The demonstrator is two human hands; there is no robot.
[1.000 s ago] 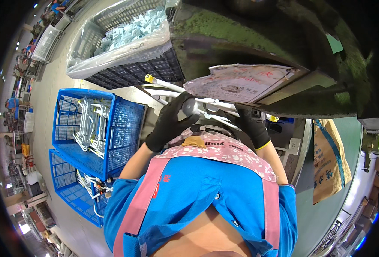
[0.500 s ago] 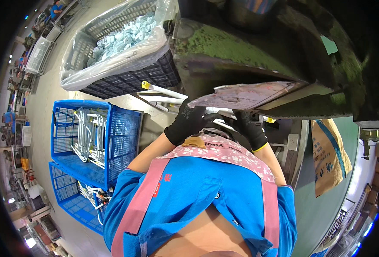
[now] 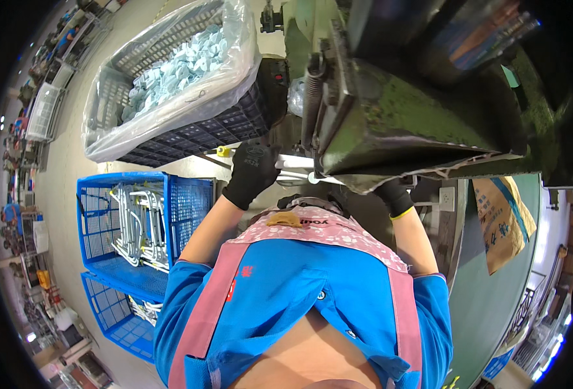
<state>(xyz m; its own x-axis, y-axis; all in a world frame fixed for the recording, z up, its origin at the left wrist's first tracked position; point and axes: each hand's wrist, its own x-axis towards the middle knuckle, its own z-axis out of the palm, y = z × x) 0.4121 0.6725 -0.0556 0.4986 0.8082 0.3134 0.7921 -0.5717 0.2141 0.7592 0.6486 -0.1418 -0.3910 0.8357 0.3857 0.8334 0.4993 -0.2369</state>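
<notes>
My left hand (image 3: pixel 252 172), in a black glove, is closed around a white bent-tube frame (image 3: pixel 296 162). One yellow-tipped end of the tubing shows to the left of that hand. The frame's tubes run right, in under the front of a green, worn machine (image 3: pixel 403 123). My right hand (image 3: pixel 395 194), also gloved in black, is at the right under the machine's lower edge. Its fingers are hidden there, so its grip does not show.
A black crate (image 3: pixel 195 129) lined with clear plastic holds many pale blue-grey pieces at far left. Two blue baskets (image 3: pixel 127 176) with white tube frames stand on the left. At right are a brown paper sack (image 3: pixel 503 220), a green surface (image 3: pixel 487 305) and a wall socket (image 3: pixel 447 199).
My view has shifted, and the machine appears farther right. My hands are wider apart: the left has moved left along the tubing, while the right's fingers have gone behind the machine's edge.
</notes>
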